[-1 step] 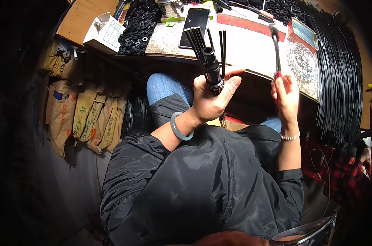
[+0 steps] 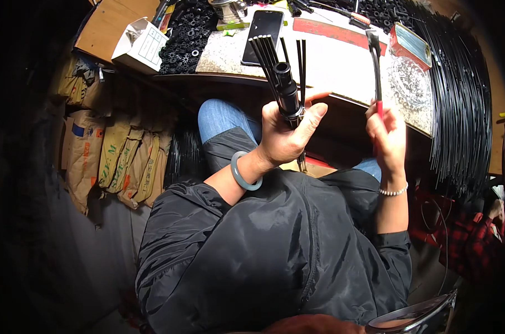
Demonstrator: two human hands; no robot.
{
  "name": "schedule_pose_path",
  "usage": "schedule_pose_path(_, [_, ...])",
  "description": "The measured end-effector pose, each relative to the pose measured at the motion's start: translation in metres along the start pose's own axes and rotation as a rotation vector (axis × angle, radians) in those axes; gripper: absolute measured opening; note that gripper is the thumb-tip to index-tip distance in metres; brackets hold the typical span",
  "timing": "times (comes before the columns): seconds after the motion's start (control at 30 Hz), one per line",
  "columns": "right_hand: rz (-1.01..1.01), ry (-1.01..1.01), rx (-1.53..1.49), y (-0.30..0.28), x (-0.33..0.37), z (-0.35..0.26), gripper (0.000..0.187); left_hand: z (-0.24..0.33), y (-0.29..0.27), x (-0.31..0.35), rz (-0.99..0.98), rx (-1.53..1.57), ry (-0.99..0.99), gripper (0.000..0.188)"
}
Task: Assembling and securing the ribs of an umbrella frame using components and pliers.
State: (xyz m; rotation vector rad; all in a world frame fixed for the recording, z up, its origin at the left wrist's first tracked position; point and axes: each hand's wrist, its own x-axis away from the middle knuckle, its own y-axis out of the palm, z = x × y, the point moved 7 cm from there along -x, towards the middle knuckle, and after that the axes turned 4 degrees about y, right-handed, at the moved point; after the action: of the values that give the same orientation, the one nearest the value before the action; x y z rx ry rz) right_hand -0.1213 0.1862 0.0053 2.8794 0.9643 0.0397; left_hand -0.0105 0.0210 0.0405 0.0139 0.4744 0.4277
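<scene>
Two bare hands on my feed, itemised. Left hand [image 2: 284,138]: fingers wrapped round the lower end of a black tube [image 2: 287,94], thin black rods [image 2: 266,53] standing about it; unmoved since the last picture. Right hand [image 2: 387,133]: fingers clenched on a red-handled tool [image 2: 377,75], head pointing away over the table [image 2: 341,75]; it sits slightly lower now. I read a small adjustment, both holds kept, tool and tube well apart.

Surroundings: phone [image 2: 263,30], partly behind the rods; red strip [image 2: 333,32]; white carton [image 2: 146,47]; heap of black parts [image 2: 186,47]; long black rod bundle [image 2: 461,106] at right. Obstruction: the left hand hides the tube's lower end from me.
</scene>
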Motion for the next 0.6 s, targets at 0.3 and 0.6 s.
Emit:
schedule_pose_path(0.3, [-0.01, -0.351, 0.226, 0.075, 0.018, -0.06, 0.022, -0.002, 0.011, -0.001, -0.022, 0.175, -0.139, 0.034])
schedule_pose_path(0.6, [0.011, -0.431, 0.379, 0.088, 0.017, -0.07, 0.022, 0.003, 0.007, 0.0, -0.015, 0.107, 0.091, 0.039])
